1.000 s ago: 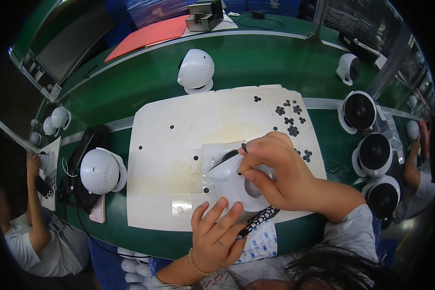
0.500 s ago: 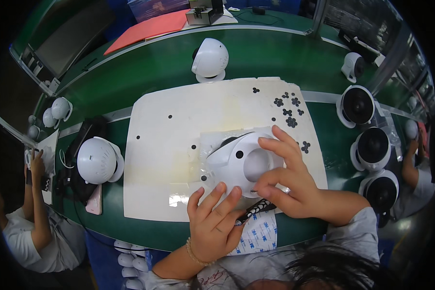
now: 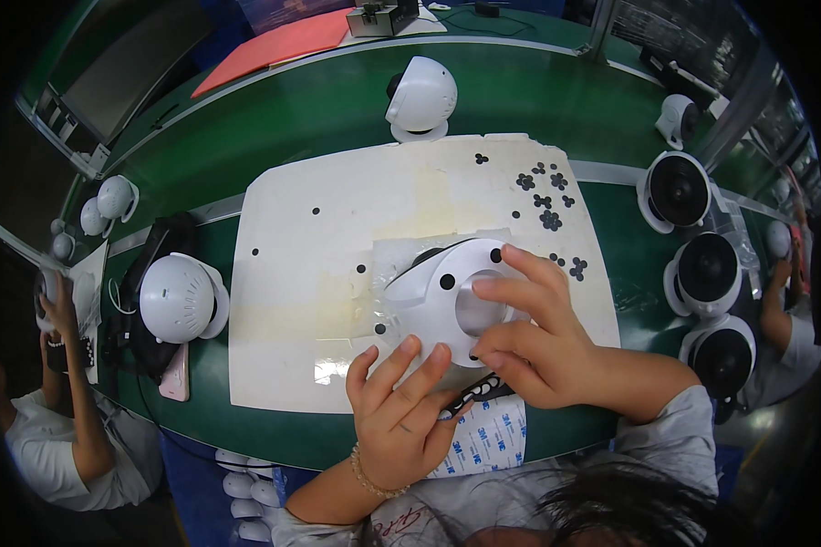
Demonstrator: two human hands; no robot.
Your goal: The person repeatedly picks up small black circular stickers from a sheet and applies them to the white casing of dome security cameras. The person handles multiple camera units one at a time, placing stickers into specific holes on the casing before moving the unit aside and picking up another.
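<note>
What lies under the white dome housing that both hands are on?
Under the white dome housing lies a clear plastic film on a white sheet. The right hand and left hand hide the near edge.

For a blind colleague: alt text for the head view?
Both hands, right hand and left hand, press on a white round housing lying on a white mat over a green table, with similar white domed units around it.

Left hand (image 3: 401, 415) flat, fingers spread; right hand (image 3: 543, 342) curled, fingertips pressing down.
</note>
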